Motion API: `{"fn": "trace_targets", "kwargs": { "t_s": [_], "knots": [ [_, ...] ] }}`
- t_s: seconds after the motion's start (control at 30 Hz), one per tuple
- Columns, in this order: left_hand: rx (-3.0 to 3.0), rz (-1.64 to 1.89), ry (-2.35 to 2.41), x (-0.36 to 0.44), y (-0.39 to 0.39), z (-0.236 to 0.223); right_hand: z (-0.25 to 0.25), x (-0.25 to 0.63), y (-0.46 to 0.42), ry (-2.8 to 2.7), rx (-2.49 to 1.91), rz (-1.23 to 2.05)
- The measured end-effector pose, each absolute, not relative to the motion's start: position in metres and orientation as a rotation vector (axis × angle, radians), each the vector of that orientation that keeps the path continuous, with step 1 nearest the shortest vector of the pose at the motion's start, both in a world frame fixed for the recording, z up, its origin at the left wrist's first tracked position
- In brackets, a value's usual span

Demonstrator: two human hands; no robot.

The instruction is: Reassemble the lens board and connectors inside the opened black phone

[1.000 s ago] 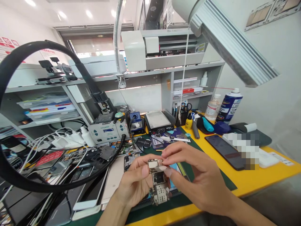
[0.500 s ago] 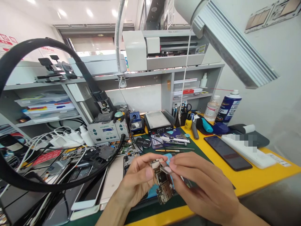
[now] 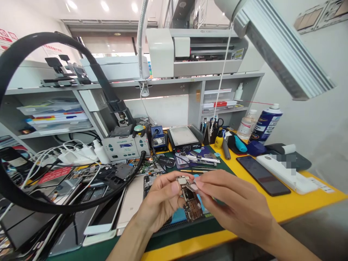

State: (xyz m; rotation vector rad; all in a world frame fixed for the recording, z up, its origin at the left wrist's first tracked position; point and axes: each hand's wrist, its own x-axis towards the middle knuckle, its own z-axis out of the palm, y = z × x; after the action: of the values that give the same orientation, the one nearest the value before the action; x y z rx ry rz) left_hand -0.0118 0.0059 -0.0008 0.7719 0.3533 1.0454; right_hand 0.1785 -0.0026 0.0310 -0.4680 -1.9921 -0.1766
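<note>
My left hand (image 3: 160, 204) pinches the upper left edge of a phone circuit board (image 3: 193, 210), holding it raised over the work mat. The board is long and narrow, with pale metal shields near its top and a brownish lower half. My right hand (image 3: 236, 206) is closed, fingertips and thumb gripping a small flat silvery metal piece (image 3: 192, 186) at the board's upper right. Whether that piece is attached to the board I cannot tell. Below the hands lies a blue pad (image 3: 178, 216), partly hidden.
Phones and phone parts crowd the left, among them a white-framed phone (image 3: 102, 214). A black hose (image 3: 81, 209) loops there. Slim tools (image 3: 198, 169) lie behind the hands. To the right are a black phone (image 3: 262, 175), a spray can (image 3: 265, 124) and a yellow bottle (image 3: 218, 140).
The circuit board has turned in my left hand, its lower half now looking brown instead of silvery. My right fingers have shifted at its upper right, and the silvery piece sticks out more clearly.
</note>
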Motion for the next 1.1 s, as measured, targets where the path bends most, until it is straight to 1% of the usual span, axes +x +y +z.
{"fn": "trace_targets", "kwargs": {
  "t_s": [0.37,0.57,0.7,0.8,0.9,1.1],
  "knots": [
    [0.773,1.043,0.346,-0.012,0.006,-0.003,0.037,0.194,-0.009,-2.261,-0.516,-0.198],
    [0.785,1.027,0.3,-0.013,0.007,-0.002,0.042,0.198,-0.016,-2.437,-0.629,-0.132],
    [0.784,1.013,0.286,-0.013,0.007,0.0,0.042,0.198,-0.021,-2.389,-0.603,-0.214],
    [0.787,1.003,0.287,-0.013,0.006,0.0,0.037,0.197,-0.023,-2.339,-0.604,-0.213],
    [0.792,0.998,0.293,-0.013,0.006,-0.001,0.03,0.193,-0.021,-2.222,-0.678,-0.046],
    [0.807,0.998,0.328,-0.013,0.006,-0.003,0.025,0.186,-0.012,-1.913,-0.887,0.624]
  ]
}}
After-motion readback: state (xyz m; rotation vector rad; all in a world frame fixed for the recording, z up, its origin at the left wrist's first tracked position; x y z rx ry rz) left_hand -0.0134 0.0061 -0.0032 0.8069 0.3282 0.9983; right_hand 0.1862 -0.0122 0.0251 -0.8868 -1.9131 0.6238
